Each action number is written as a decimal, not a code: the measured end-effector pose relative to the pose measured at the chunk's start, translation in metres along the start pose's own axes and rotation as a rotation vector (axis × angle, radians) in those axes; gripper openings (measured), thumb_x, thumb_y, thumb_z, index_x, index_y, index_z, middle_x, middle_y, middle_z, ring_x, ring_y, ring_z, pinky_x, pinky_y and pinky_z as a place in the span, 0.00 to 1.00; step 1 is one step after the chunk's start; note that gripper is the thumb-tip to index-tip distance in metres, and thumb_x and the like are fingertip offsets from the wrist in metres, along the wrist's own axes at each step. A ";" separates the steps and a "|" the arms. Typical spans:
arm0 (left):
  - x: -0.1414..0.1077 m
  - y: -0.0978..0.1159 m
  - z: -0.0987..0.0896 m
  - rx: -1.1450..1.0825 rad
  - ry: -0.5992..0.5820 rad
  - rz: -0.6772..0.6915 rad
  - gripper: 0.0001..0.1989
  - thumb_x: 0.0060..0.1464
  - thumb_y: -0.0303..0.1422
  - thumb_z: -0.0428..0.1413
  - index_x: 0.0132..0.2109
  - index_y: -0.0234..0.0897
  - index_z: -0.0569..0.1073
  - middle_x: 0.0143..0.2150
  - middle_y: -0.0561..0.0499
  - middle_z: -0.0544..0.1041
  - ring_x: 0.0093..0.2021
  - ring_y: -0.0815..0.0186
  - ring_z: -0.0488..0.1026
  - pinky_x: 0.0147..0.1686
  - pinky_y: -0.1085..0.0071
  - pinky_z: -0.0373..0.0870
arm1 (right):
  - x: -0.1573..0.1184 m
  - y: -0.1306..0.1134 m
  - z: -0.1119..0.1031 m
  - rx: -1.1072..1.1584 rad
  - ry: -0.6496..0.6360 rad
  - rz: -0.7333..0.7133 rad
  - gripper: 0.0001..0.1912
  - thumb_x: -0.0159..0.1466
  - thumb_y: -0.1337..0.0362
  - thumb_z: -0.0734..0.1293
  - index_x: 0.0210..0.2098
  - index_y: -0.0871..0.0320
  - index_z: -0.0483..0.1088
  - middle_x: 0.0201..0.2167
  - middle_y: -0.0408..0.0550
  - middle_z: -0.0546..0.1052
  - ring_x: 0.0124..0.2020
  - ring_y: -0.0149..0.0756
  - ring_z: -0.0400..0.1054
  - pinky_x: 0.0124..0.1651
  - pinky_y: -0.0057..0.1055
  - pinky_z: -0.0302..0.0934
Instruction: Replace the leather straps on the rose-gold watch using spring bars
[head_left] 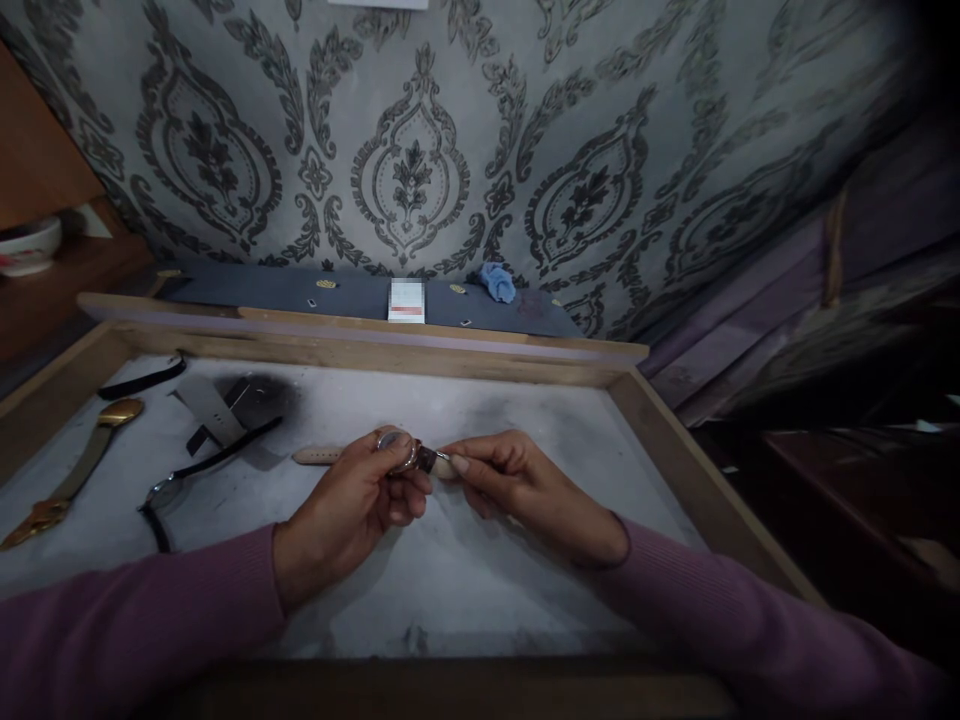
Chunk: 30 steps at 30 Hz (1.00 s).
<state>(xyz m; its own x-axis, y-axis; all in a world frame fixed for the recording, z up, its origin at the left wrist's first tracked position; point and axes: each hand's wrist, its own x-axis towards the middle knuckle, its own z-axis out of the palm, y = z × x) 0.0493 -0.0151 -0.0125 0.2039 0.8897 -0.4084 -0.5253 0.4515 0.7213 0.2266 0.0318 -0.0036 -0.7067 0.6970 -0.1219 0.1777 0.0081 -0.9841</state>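
My left hand (352, 500) is closed around a round watch (399, 450), its thumb across the case. One pale strap end (316, 455) sticks out to the left of that hand. A short dark brown piece of strap extends from the case toward the right. There my right hand (517, 480) is closed, pinching a small, thin metallic item (442, 455) against the strap beside the case. Just what this item is cannot be made out. Both hands are above the white bottom of a wooden tray (480, 610), close together.
On the left lie a gold watch (121, 411), a black-strapped watch (165, 492), a black strap (142, 380) and a grey strap (210, 410). Behind the tray's raised rim are a small box (406, 300) and a blue cloth (496, 283). A bowl (30, 247) stands far left.
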 end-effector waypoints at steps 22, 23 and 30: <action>0.001 0.003 0.001 0.077 -0.047 0.034 0.07 0.49 0.31 0.60 0.31 0.32 0.68 0.20 0.54 0.72 0.15 0.77 0.65 0.12 0.82 0.48 | -0.002 -0.001 -0.002 0.007 -0.009 -0.027 0.20 0.65 0.55 0.62 0.42 0.66 0.76 0.15 0.38 0.62 0.17 0.22 0.49 0.19 0.23 0.41; 0.002 0.003 0.001 0.083 -0.052 0.033 0.07 0.48 0.31 0.60 0.31 0.32 0.69 0.20 0.54 0.72 0.15 0.77 0.65 0.12 0.82 0.48 | -0.003 -0.001 -0.002 0.003 -0.004 -0.027 0.20 0.65 0.55 0.62 0.42 0.65 0.76 0.15 0.38 0.62 0.17 0.22 0.49 0.19 0.23 0.41; 0.003 0.005 0.001 0.131 -0.065 0.037 0.06 0.48 0.30 0.59 0.29 0.33 0.70 0.19 0.55 0.72 0.14 0.77 0.64 0.12 0.82 0.49 | -0.005 -0.002 -0.001 -0.020 0.025 -0.026 0.20 0.66 0.56 0.61 0.45 0.66 0.75 0.16 0.38 0.62 0.17 0.22 0.49 0.19 0.22 0.42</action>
<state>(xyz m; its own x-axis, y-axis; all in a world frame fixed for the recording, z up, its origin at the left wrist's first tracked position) 0.0480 -0.0098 -0.0092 0.2420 0.9064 -0.3461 -0.4224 0.4195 0.8035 0.2301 0.0293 -0.0014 -0.6941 0.7140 -0.0923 0.1729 0.0408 -0.9841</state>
